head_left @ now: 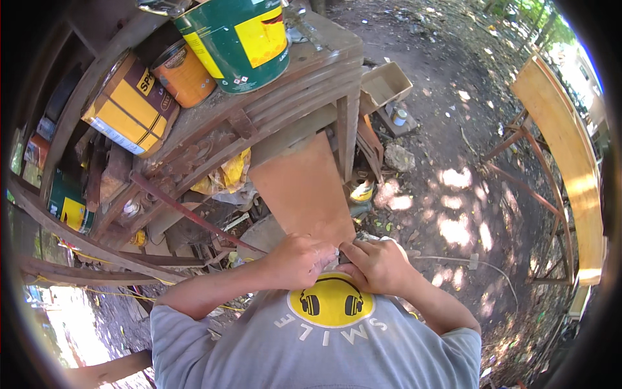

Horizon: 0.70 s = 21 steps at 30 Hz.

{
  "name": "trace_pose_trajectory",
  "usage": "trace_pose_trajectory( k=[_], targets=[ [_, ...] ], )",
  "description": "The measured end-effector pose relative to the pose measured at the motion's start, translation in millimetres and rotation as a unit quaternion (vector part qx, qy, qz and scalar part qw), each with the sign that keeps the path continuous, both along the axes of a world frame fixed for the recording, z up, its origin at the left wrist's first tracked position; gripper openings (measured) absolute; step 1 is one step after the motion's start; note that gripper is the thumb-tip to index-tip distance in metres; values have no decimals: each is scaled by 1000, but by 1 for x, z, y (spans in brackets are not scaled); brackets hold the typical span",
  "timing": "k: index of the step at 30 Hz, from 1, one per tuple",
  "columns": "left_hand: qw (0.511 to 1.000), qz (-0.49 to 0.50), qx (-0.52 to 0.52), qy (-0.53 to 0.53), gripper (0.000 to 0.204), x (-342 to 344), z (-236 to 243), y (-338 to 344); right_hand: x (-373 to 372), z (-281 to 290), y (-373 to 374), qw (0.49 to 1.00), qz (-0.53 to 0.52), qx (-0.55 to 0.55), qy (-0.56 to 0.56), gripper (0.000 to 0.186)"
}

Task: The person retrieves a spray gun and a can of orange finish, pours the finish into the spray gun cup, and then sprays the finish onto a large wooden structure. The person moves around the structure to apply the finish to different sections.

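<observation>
A flat reddish-brown board slopes away from my body, its far end against the wooden bench. At its near edge my two hands meet, close to my chest. My left hand is closed, with its fingertips pointing right toward the other hand. My right hand is closed too, knuckles up, beside the board's near right corner. Between the fingers a small dark-grey bit shows; what it belongs to is hidden. Neither hand's grip can be seen clearly from above.
On the wooden bench stand a green-and-yellow paint can, an orange can and a yellow-brown can. A red bar slants at left. Right of the bench lie an open box and a stone. A wooden panel stands far right.
</observation>
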<state>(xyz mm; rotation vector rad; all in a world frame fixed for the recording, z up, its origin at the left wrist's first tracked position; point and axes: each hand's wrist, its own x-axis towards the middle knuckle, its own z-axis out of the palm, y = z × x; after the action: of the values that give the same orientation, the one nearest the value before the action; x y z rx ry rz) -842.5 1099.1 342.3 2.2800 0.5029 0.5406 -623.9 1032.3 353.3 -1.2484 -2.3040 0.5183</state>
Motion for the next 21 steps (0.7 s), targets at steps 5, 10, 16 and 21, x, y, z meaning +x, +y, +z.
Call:
trace_pose_trajectory(
  k=[5, 10, 16, 21],
  targets=[
    [999, 35, -35, -3, 14, -10, -2, -10, -15, -7, 4, 1000, 9, -1, -6, 34],
    [996, 76, -37, -14, 5, -31, -18, -19, -29, -17, 7, 998, 55, -14, 18, 33],
    [971, 234, -21, 48, 11, -87, -32, -38, -48, -68, 9, 984, -23, -141, 106, 42],
    [921, 377, -99, -12, 13, -143, -102, -54, 25, -229, -23, 952, -203, -230, 21, 45]
  ],
)
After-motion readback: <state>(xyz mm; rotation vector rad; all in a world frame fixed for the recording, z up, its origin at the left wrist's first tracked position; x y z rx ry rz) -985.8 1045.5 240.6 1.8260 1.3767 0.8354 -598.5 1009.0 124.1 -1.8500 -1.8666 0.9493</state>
